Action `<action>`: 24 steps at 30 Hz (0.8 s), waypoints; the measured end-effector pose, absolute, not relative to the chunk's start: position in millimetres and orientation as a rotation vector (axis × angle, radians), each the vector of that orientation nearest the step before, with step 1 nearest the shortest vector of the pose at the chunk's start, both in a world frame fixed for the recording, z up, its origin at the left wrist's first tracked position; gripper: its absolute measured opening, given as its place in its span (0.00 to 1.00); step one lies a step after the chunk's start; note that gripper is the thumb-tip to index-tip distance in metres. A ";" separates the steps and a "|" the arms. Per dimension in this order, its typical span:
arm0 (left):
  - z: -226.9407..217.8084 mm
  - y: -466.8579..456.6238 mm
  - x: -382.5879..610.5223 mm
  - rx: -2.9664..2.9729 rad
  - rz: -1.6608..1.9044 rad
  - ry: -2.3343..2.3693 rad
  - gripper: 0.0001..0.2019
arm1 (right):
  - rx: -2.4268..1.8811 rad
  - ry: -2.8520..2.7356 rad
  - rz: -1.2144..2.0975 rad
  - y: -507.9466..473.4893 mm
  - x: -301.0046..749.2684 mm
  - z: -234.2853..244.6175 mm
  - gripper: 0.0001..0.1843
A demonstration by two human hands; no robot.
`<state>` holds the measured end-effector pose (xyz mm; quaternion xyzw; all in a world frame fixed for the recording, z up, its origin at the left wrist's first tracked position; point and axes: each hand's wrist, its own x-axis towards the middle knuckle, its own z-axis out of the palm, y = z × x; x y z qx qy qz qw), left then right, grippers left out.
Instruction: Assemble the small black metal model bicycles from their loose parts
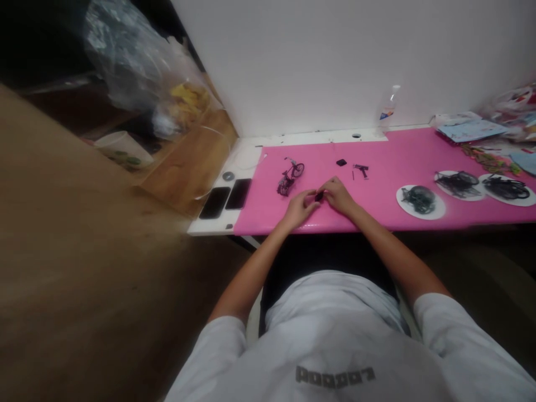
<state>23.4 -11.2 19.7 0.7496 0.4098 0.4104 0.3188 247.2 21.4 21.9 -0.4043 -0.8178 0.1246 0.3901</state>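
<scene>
Both of my hands meet over the pink table cover (268,220), near its front edge. Between the fingertips is a small dark piece (319,196), too small to name. My left hand (300,209) pinches it from the left, and my right hand (336,195) grips it from the other side. Left of the hands stands a miniature bicycle (290,177) in dark colours. Beyond my right hand lie a small black square piece (341,162) and a dark small part with a branching shape (361,170); a thin little rod (353,175) is beside it.
To the right, white plates (441,209) hold dark thin parts. A plastic bottle (388,110) stands against the white wall, with bags and packets (473,131) at the far right. Two dark phones (215,202) lie on the left end, near a wooden surface (188,167).
</scene>
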 end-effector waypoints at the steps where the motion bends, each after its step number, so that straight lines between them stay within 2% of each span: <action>1: 18.2 -10.7 23.0 1.922 1.063 1.063 0.23 | -1.023 -2.073 0.334 20.8 246.9 21.6 0.19; 9: 12.2 -6.6 22.6 1.799 1.071 1.034 0.25 | -1.085 -2.073 0.408 17.9 245.6 22.6 0.13; 14: 10.6 -3.8 22.7 1.778 1.113 1.031 0.32 | -1.081 -2.093 0.382 18.0 247.5 23.4 0.08; 19: 7.3 -1.0 18.8 1.929 1.181 1.052 0.29 | -1.036 -2.153 0.397 12.7 248.8 27.4 0.16; 24: 6.6 -0.9 19.5 1.987 1.194 1.075 0.26 | -1.110 -2.050 0.292 18.1 250.7 24.6 0.16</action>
